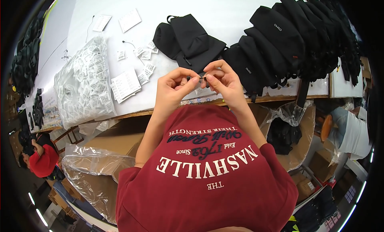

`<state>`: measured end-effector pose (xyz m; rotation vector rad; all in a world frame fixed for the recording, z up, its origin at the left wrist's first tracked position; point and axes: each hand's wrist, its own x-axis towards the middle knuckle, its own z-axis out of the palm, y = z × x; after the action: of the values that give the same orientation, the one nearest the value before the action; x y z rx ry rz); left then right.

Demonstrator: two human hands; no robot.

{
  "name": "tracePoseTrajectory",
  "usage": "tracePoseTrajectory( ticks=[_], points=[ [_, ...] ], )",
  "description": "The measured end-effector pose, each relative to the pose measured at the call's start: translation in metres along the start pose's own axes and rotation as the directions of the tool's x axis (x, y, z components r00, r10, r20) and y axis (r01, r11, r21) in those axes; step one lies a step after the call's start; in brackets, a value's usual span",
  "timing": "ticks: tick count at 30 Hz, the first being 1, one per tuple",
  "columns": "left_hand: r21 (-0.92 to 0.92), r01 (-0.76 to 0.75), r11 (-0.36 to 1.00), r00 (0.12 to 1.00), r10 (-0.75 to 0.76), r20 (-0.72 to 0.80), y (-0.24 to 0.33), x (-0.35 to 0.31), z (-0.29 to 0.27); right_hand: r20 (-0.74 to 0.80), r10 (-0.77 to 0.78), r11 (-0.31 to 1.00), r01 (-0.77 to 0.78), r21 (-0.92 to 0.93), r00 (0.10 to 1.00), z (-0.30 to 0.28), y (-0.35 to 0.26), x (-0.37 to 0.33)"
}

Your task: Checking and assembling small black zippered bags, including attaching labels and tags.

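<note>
Near the table's front edge, my left hand (176, 86) and my right hand (226, 82) meet, each with thumb and forefinger pinched. Between the fingertips is a small black piece (203, 78), too small to make out its kind. Just beyond the hands lie black fabric pouches (191, 41), one with a dark loop at its top. Left of my left hand, small white printed tags (147, 53) are scattered, some on thin dark cords. Close by rests a stack of white printed cards (125, 86).
A clear plastic bag full of small white tags (86, 82) stands on the white table (160, 6). Piled black pouches (276, 36) cover the right side. Below the edge are cardboard boxes lined with plastic (94, 166). Other people are at far left (42, 160) and right (352, 132).
</note>
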<state>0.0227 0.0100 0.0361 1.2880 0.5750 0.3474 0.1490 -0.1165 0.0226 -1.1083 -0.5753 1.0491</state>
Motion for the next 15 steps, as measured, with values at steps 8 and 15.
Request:
tracePoseTrajectory(
  ticks=[8,15],
  points=[
    [0.051,-0.020,0.999,1.000,0.020,0.003,-0.0031,0.0007,0.0016,-0.036,-0.074,0.997,0.074,-0.006,0.997,0.0054,0.0027,0.0000],
    [0.058,0.007,0.998,1.000,-0.008,0.012,-0.0026,-0.0002,0.0003,-0.115,-0.128,0.985,0.113,-0.134,0.985,0.0103,0.0026,-0.0004]
  ],
)
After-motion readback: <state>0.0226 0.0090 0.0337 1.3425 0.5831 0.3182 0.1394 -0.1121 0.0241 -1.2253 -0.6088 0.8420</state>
